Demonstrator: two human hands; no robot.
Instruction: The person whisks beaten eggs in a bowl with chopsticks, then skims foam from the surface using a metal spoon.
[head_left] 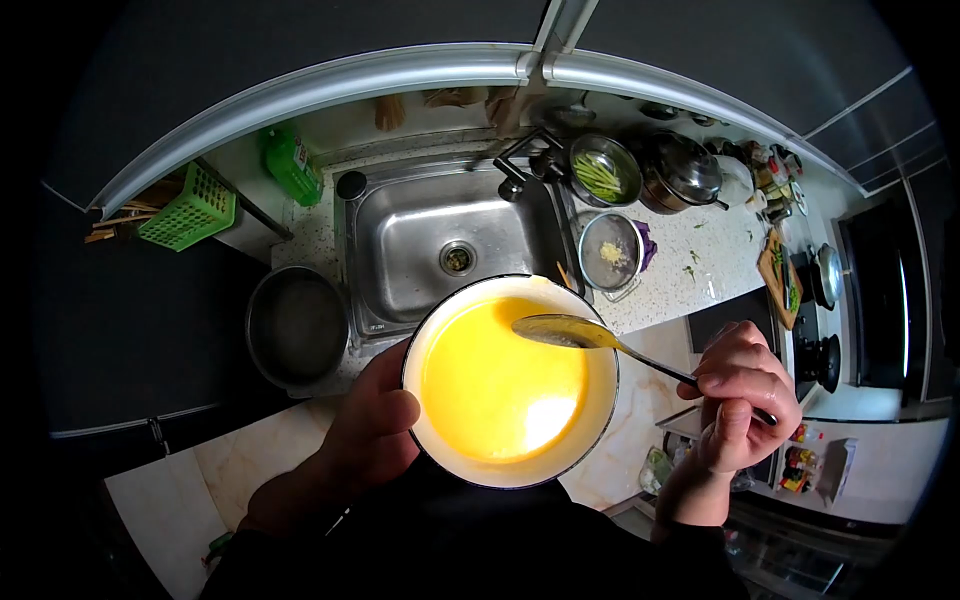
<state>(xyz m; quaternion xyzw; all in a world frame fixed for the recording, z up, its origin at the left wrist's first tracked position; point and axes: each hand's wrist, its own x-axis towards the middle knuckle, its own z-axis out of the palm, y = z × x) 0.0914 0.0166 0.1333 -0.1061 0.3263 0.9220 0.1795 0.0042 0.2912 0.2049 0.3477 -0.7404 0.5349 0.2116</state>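
Note:
A white bowl with a dark rim (612, 420) holds smooth yellow liquid (490, 390), with a bright glare on its lower right. My left hand (375, 415) grips the bowl's left side, thumb near the rim. My right hand (740, 400) is closed round the handle of a metal spoon (565, 331). The spoon's bowl is over the upper part of the liquid, coated with some yellow. Whether its tip touches the liquid I cannot tell.
Behind the bowl is a steel sink (400, 235) with a faucet (512, 180). Right of it stand a bowl of green pieces (603, 172), a bowl with pale bits (608, 250) and a lidded pot (683, 170). A round basin (297, 328) sits left.

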